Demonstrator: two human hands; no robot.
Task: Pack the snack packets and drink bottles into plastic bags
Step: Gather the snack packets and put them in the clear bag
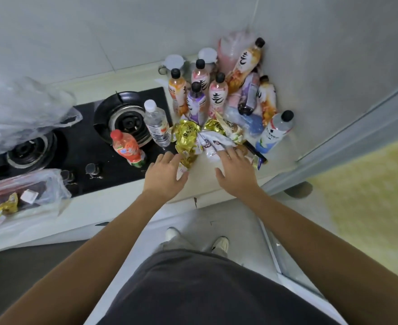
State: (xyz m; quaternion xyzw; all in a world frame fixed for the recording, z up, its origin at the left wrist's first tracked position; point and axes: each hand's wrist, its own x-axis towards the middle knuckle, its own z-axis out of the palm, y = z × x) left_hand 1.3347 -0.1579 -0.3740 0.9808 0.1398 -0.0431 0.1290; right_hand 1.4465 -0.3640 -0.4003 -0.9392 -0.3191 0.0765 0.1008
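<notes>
A pile of snack packets lies on the counter: gold foil packets [185, 139] and white packets [213, 143]. My left hand [164, 174] reaches with fingers spread to the near end of the gold packets. The fingers of my right hand [236, 171] rest straight on the white packets. Behind the pile stand several drink bottles with black caps [217, 95]; others lie tipped toward the wall [244, 64]. A clear water bottle [157, 124] and an orange soda bottle [126, 147] stand on the stove. A clear plastic bag [22, 111] lies at far left.
A black two-burner gas stove [80, 146] fills the counter's left part. A second plastic bag [24, 195] with a few snacks inside lies at the counter's front left. Glass jars [174, 63] stand by the tiled wall. A white-blue bottle [275, 132] leans at right near the door frame.
</notes>
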